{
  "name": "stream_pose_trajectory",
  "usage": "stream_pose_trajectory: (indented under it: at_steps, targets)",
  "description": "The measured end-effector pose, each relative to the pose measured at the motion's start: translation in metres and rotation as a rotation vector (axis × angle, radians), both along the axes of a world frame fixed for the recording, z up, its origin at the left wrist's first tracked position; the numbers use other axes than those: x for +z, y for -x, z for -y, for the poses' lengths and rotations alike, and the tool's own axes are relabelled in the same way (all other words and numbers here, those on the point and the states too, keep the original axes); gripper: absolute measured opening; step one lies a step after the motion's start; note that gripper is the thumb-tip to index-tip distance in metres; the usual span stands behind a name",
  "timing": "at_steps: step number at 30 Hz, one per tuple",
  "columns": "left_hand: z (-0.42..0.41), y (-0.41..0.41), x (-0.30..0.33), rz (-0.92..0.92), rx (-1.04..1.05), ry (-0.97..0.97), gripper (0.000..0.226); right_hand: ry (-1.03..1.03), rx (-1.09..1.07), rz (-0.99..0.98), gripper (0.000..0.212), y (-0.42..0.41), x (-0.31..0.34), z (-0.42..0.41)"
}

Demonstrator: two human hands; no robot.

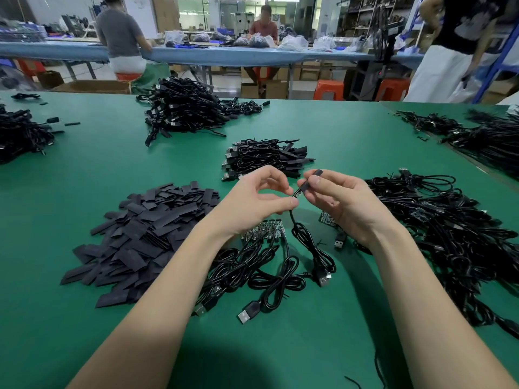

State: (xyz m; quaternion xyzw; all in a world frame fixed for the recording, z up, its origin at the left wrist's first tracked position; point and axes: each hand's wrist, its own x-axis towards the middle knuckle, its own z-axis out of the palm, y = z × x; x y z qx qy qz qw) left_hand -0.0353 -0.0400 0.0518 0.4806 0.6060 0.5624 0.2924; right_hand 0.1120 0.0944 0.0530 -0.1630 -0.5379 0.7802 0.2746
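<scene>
My right hand [335,199] pinches a short black sleeve [311,179] between thumb and fingers, held above the green table [98,164]. My left hand [259,202] pinches a thin black USB cable [311,248] just below the sleeve's lower end. The cable hangs down to a tied coil on the table and ends in a USB plug [323,279]. Whether the cable's end is inside the sleeve is hidden by my fingers.
A heap of flat black sleeves [146,228] lies at the left. Loose cables with small circuit boards [264,231] sit under my hands. Cable piles lie ahead [266,158], far left [22,136], far back [182,108] and right [443,220]. People work at a blue bench behind.
</scene>
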Motion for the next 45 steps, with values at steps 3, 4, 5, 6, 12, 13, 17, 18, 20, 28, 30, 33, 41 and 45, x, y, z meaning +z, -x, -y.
stream_pose_trajectory:
  at_steps: [3, 4, 5, 6, 12, 13, 17, 18, 20, 28, 30, 33, 41, 45]
  targets:
    - [-0.002, -0.002, 0.004, -0.084, -0.003, -0.094, 0.020, 0.053, -0.001, -0.004, 0.015, -0.003, 0.000, -0.002]
    - [-0.002, -0.002, 0.004, -0.115, 0.007, -0.113, 0.019, 0.066, -0.001, -0.008, 0.014, -0.004, 0.000, -0.002]
    - [-0.003, -0.002, 0.004, -0.139, 0.018, -0.127, 0.018, 0.080, -0.005, -0.015, 0.014, -0.004, 0.000, -0.002]
    - [-0.004, -0.002, 0.004, -0.154, 0.030, -0.136, 0.016, 0.094, -0.011, -0.023, 0.014, -0.003, 0.001, -0.002]
    - [-0.004, -0.002, 0.003, -0.222, 0.076, -0.166, 0.012, 0.123, -0.032, -0.053, 0.010, 0.001, -0.001, 0.001]
    - [-0.004, -0.002, 0.002, -0.227, 0.081, -0.170, 0.012, 0.120, -0.030, -0.055, 0.011, 0.002, -0.002, 0.001]
    - [-0.004, -0.003, 0.001, -0.221, 0.081, -0.176, 0.011, 0.116, -0.028, -0.052, 0.014, 0.003, -0.004, 0.002]
    - [-0.003, -0.003, 0.002, -0.220, 0.077, -0.176, 0.012, 0.115, -0.026, -0.048, 0.015, 0.004, -0.004, 0.003]
    - [-0.004, -0.003, 0.001, -0.221, 0.071, -0.181, 0.012, 0.114, -0.018, -0.044, 0.015, 0.004, -0.004, 0.003]
    - [-0.005, 0.000, -0.001, -0.189, 0.066, -0.209, 0.013, 0.105, 0.047, -0.039, 0.013, 0.003, -0.006, 0.004]
    - [-0.005, 0.000, -0.002, -0.180, 0.063, -0.214, 0.012, 0.096, 0.056, -0.035, 0.013, 0.002, -0.006, 0.004]
    - [-0.004, 0.002, -0.003, -0.162, 0.066, -0.218, 0.010, 0.090, 0.073, -0.033, 0.014, 0.002, -0.006, 0.005]
    - [-0.005, 0.001, -0.006, -0.119, 0.096, -0.219, 0.008, 0.002, 0.025, -0.009, 0.022, 0.004, -0.005, 0.009]
    - [-0.006, -0.001, -0.009, -0.043, 0.120, -0.239, 0.008, -0.066, -0.097, -0.112, 0.035, 0.010, -0.004, 0.014]
